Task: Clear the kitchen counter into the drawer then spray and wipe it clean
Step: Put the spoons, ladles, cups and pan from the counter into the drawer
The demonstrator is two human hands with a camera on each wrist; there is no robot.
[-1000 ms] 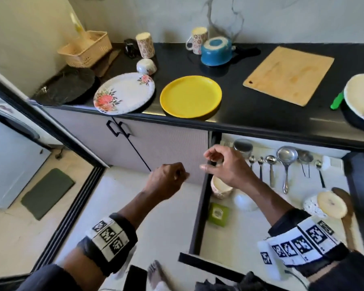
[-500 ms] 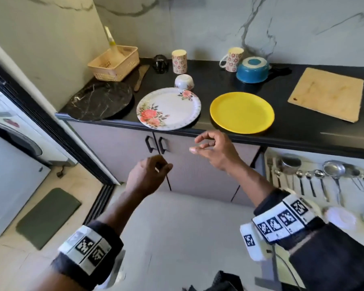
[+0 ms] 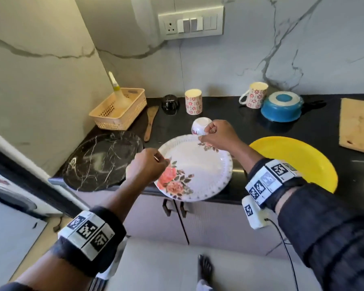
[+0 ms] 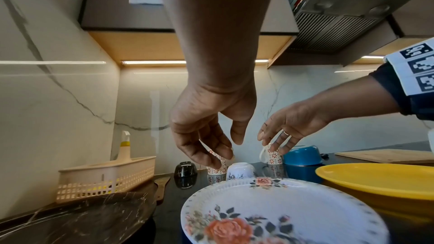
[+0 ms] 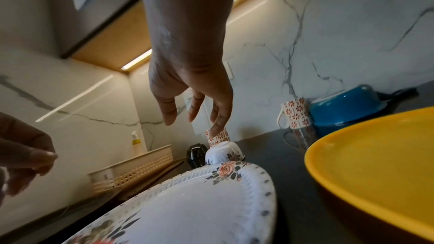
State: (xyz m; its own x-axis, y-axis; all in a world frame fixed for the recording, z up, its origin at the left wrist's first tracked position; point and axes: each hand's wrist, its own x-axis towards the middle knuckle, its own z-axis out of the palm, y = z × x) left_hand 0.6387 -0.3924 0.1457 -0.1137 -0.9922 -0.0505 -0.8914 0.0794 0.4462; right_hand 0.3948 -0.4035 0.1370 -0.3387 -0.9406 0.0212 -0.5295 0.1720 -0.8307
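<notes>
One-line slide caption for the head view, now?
Both hands, left and right, hover empty over the floral plate beside the overturned small bowl.

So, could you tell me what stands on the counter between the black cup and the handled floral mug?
The handleless floral tumbler stands between the black cup and the floral mug, clearest in the head view.

Bright even light, warm under-cabinet strips [image 4: 153, 62] glowing, glare on black desk [image 3: 237, 171], wide-angle bending at edges, slight motion blur
</notes>
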